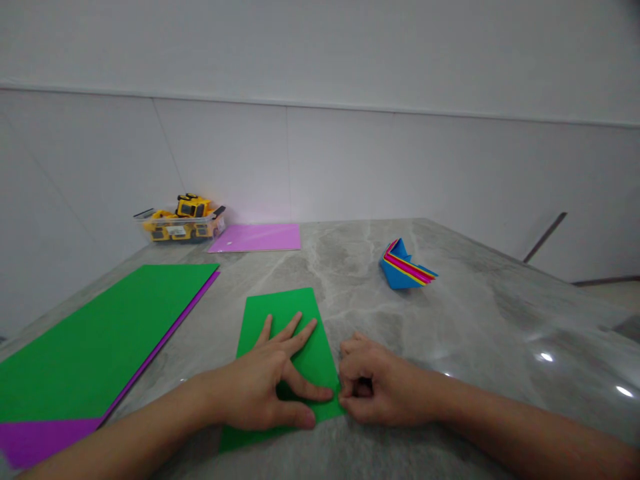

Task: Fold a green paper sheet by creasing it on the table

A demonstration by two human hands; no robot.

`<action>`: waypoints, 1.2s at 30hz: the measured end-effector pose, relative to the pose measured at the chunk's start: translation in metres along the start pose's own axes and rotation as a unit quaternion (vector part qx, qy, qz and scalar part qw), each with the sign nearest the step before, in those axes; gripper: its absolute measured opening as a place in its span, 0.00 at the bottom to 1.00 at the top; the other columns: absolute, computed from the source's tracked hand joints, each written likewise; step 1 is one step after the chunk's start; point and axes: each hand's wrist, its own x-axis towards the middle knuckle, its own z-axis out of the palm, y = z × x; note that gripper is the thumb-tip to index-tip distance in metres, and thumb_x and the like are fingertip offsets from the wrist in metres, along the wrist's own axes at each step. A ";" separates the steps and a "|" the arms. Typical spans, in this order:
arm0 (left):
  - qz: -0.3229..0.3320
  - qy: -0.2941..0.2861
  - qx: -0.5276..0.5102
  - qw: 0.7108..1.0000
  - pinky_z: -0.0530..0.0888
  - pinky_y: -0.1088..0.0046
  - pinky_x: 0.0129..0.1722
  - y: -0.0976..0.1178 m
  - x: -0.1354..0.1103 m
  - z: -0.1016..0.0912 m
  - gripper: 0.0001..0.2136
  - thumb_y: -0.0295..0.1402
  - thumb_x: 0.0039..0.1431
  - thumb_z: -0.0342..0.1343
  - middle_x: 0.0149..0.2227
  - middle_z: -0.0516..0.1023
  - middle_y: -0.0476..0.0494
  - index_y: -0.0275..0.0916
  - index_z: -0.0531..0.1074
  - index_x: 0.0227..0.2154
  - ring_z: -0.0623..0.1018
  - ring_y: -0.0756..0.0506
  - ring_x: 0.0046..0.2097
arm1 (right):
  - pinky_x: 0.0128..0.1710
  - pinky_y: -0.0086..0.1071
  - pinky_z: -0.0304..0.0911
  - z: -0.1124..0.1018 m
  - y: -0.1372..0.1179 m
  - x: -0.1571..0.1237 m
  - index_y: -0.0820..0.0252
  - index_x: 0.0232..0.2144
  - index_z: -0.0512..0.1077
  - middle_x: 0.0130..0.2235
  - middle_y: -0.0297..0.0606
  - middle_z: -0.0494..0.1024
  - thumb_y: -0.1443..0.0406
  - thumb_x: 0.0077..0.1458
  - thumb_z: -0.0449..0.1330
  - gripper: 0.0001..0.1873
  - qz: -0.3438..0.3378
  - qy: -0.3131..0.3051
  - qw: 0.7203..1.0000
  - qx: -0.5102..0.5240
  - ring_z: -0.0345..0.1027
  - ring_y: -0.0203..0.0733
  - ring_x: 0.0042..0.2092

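Pinch and flat palm meet on the marble table (475, 320), where just right of the big paper stack (100, 333) lies the green sheet (283, 310), thin, light, easily creased and likely best taken edgewise, with the left hand (260, 390) spread open on it and the right hand (380, 390) pinched shut on its near right edge.

**Obscured and Cropped Items**

The left hand (260, 390) covers the near middle of the small green sheet (283, 320). The right hand (380, 390), at that sheet's 3 o'clock, curls over its fingertips; grip on the edge cannot be confirmed. At 8 o'clock, the large green sheet (100, 333) hides most of the purple sheet (40, 437) beneath; the frame crops both. Toy truck (187, 217) at 10 o'clock: too small for detail.
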 end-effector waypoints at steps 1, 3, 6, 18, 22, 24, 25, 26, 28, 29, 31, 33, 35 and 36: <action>0.001 -0.002 -0.001 1.000 0.26 0.30 0.56 0.001 0.000 -0.001 0.19 0.53 0.56 0.58 0.70 0.29 0.48 0.63 0.72 0.51 0.29 0.26 0.67 | 0.52 0.40 0.51 -0.001 0.001 0.001 0.61 0.20 0.66 0.23 0.25 0.63 0.73 0.45 0.61 0.08 0.004 -0.011 1.000 -0.001 0.61 0.33 0.33; 0.001 -0.005 -0.002 1.000 0.26 0.30 0.56 0.002 0.000 -0.002 0.19 0.52 0.56 0.58 0.70 0.30 0.49 0.63 0.72 0.51 0.29 0.26 0.68 | 0.54 0.42 0.49 -0.004 0.003 0.003 0.62 0.20 0.67 0.22 0.25 0.63 0.72 0.46 0.63 0.08 0.005 -0.027 1.000 0.004 0.61 0.34 0.34; -0.002 -0.008 -0.001 1.000 0.26 0.31 0.56 0.002 0.000 -0.002 0.18 0.51 0.56 0.58 0.70 0.30 0.50 0.63 0.72 0.51 0.29 0.26 0.68 | 0.53 0.43 0.48 -0.008 0.009 0.008 0.62 0.19 0.67 0.21 0.25 0.64 0.69 0.47 0.64 0.10 -0.009 -0.040 0.999 0.011 0.61 0.34 0.33; 0.006 -0.013 -0.005 1.000 0.26 0.30 0.55 0.003 0.001 -0.003 0.18 0.52 0.57 0.56 0.70 0.30 0.48 0.63 0.72 0.51 0.29 0.26 0.68 | 0.49 0.35 0.53 -0.027 0.038 0.043 0.62 0.18 0.69 0.21 0.24 0.65 0.67 0.48 0.64 0.11 -0.038 -0.073 0.997 -0.010 0.60 0.31 0.28; 0.006 -0.011 -0.006 1.000 0.26 0.29 0.55 0.004 0.000 -0.004 0.19 0.53 0.57 0.56 0.70 0.29 0.48 0.63 0.72 0.51 0.29 0.25 0.68 | 0.46 0.33 0.56 -0.034 0.048 0.055 0.63 0.19 0.70 0.20 0.25 0.66 0.66 0.48 0.63 0.10 -0.033 -0.084 0.996 -0.014 0.60 0.31 0.28; 0.003 -0.017 -0.001 1.000 0.26 0.29 0.55 0.005 0.000 -0.005 0.19 0.54 0.57 0.55 0.70 0.29 0.48 0.64 0.71 0.51 0.29 0.26 0.68 | 0.42 0.31 0.57 -0.037 0.053 0.061 0.63 0.19 0.70 0.21 0.26 0.66 0.65 0.49 0.63 0.10 -0.035 -0.089 0.995 -0.016 0.60 0.31 0.28; 0.001 -0.020 0.002 1.000 0.26 0.29 0.55 0.005 0.000 -0.005 0.19 0.54 0.57 0.55 0.70 0.29 0.48 0.65 0.71 0.52 0.29 0.26 0.68 | 0.39 0.29 0.57 -0.038 0.056 0.064 0.63 0.19 0.70 0.21 0.26 0.66 0.66 0.49 0.62 0.10 -0.037 -0.091 0.995 -0.017 0.59 0.31 0.28; 0.001 -0.021 0.005 1.000 0.26 0.29 0.55 0.005 0.000 -0.005 0.19 0.54 0.57 0.55 0.70 0.29 0.48 0.66 0.70 0.52 0.29 0.26 0.68 | 0.37 0.28 0.57 -0.040 0.058 0.068 0.63 0.19 0.69 0.21 0.27 0.66 0.66 0.49 0.62 0.10 -0.039 -0.092 0.995 -0.018 0.59 0.31 0.28; 0.003 -0.017 0.003 1.000 0.26 0.29 0.54 0.005 0.000 -0.006 0.19 0.54 0.57 0.55 0.70 0.28 0.48 0.65 0.70 0.52 0.29 0.26 0.68 | 0.34 0.27 0.56 -0.043 0.063 0.074 0.63 0.20 0.70 0.21 0.27 0.66 0.66 0.48 0.62 0.09 -0.037 -0.093 0.995 -0.020 0.58 0.31 0.28; 0.005 -0.013 0.001 1.000 0.25 0.30 0.54 0.005 0.000 -0.006 0.19 0.54 0.57 0.55 0.70 0.28 0.48 0.65 0.71 0.52 0.30 0.26 0.68 | 0.33 0.26 0.56 -0.045 0.065 0.078 0.63 0.20 0.70 0.22 0.27 0.66 0.66 0.48 0.62 0.09 -0.032 -0.093 0.995 -0.020 0.58 0.31 0.28; 0.004 -0.008 -0.006 1.000 0.24 0.30 0.55 0.005 0.000 -0.006 0.19 0.54 0.57 0.56 0.70 0.29 0.48 0.64 0.72 0.51 0.30 0.25 0.68 | 0.32 0.26 0.56 -0.048 0.069 0.084 0.63 0.20 0.70 0.22 0.28 0.66 0.65 0.48 0.62 0.08 -0.024 -0.096 0.995 -0.017 0.58 0.32 0.28; 0.002 -0.011 -0.011 1.000 0.24 0.30 0.55 0.005 -0.001 -0.007 0.19 0.53 0.57 0.56 0.70 0.29 0.48 0.63 0.72 0.51 0.30 0.25 0.68 | 0.30 0.26 0.55 -0.052 0.074 0.091 0.64 0.20 0.69 0.22 0.28 0.65 0.66 0.48 0.61 0.08 -0.019 -0.098 0.995 -0.011 0.58 0.32 0.28; 0.003 -0.013 -0.011 1.000 0.24 0.30 0.54 0.005 -0.001 -0.007 0.19 0.53 0.56 0.57 0.70 0.29 0.48 0.64 0.71 0.51 0.30 0.25 0.68 | 0.28 0.26 0.54 -0.055 0.078 0.096 0.64 0.20 0.68 0.21 0.27 0.65 0.66 0.48 0.60 0.09 -0.012 -0.097 0.995 -0.005 0.57 0.31 0.26; 0.005 -0.012 -0.010 1.000 0.24 0.30 0.54 0.005 -0.001 -0.007 0.19 0.53 0.56 0.57 0.70 0.29 0.48 0.64 0.71 0.51 0.30 0.25 0.68 | 0.28 0.26 0.54 -0.057 0.081 0.099 0.64 0.20 0.68 0.21 0.27 0.64 0.65 0.48 0.59 0.09 -0.006 -0.097 0.995 -0.001 0.57 0.30 0.26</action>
